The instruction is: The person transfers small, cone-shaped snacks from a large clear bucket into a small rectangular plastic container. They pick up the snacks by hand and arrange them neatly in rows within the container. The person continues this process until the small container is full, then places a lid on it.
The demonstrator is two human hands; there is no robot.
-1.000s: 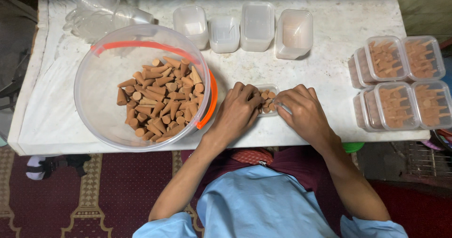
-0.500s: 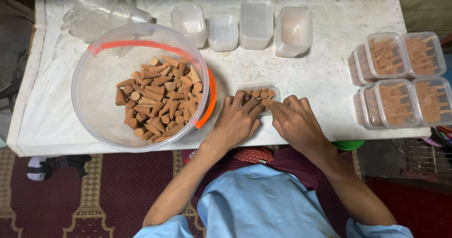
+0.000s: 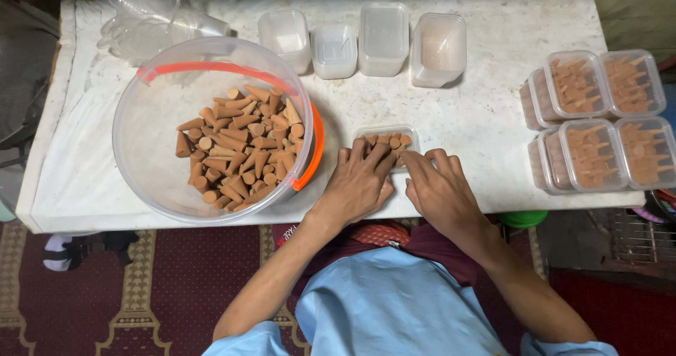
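Note:
A small clear plastic box [image 3: 386,132] half full of brown cones [image 3: 389,142] sits at the table's near edge. My left hand [image 3: 359,185] lies flat with its fingers spread, the fingertips resting on the cones in the box. Beside it, my right hand [image 3: 438,188] is also flat, its fingers reaching to the box's right side. Neither hand grips anything. Left of the hands stands a large clear bucket [image 3: 158,180] with an orange handle, holding a heap of the same brown cones [image 3: 239,155].
Several empty clear boxes [image 3: 384,42] stand in a row at the back. Filled, lidded boxes of cones [image 3: 595,116] are stacked at the right edge. Clear lids or cups [image 3: 144,7] are piled at the back left. A red patterned carpet lies below the white table [image 3: 493,138].
Both hands have flattened and slid toward me, uncovering the small box; their fingers now lie spread over the cones instead of curled above them.

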